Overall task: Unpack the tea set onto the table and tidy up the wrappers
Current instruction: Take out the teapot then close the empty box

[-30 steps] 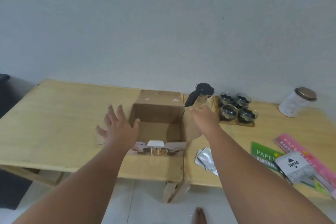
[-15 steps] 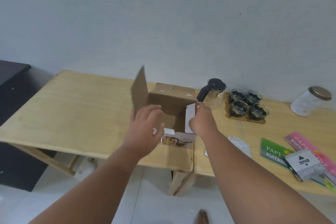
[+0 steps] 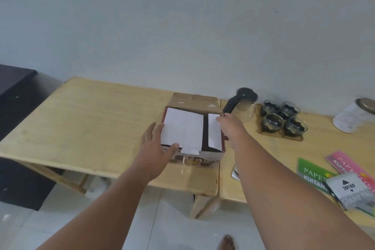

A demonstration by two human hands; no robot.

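Head view: the cardboard box [image 3: 192, 128] sits on the desk [image 3: 91, 124] right between both hands, side flaps folded in, back flap up. Left hand [image 3: 156, 146] lies open and flat on the left flap, thumb at the front edge. Right hand [image 3: 231, 130] pinches the right flap's edge. Glass teapot [image 3: 244, 105] and four cups [image 3: 283, 121] stand unpacked just right of the box.

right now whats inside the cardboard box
Not visible. Two white flaps are folded across the top of the cardboard box, left hand and right hand on them. Only a dark gap shows between them, so any contents are covered.
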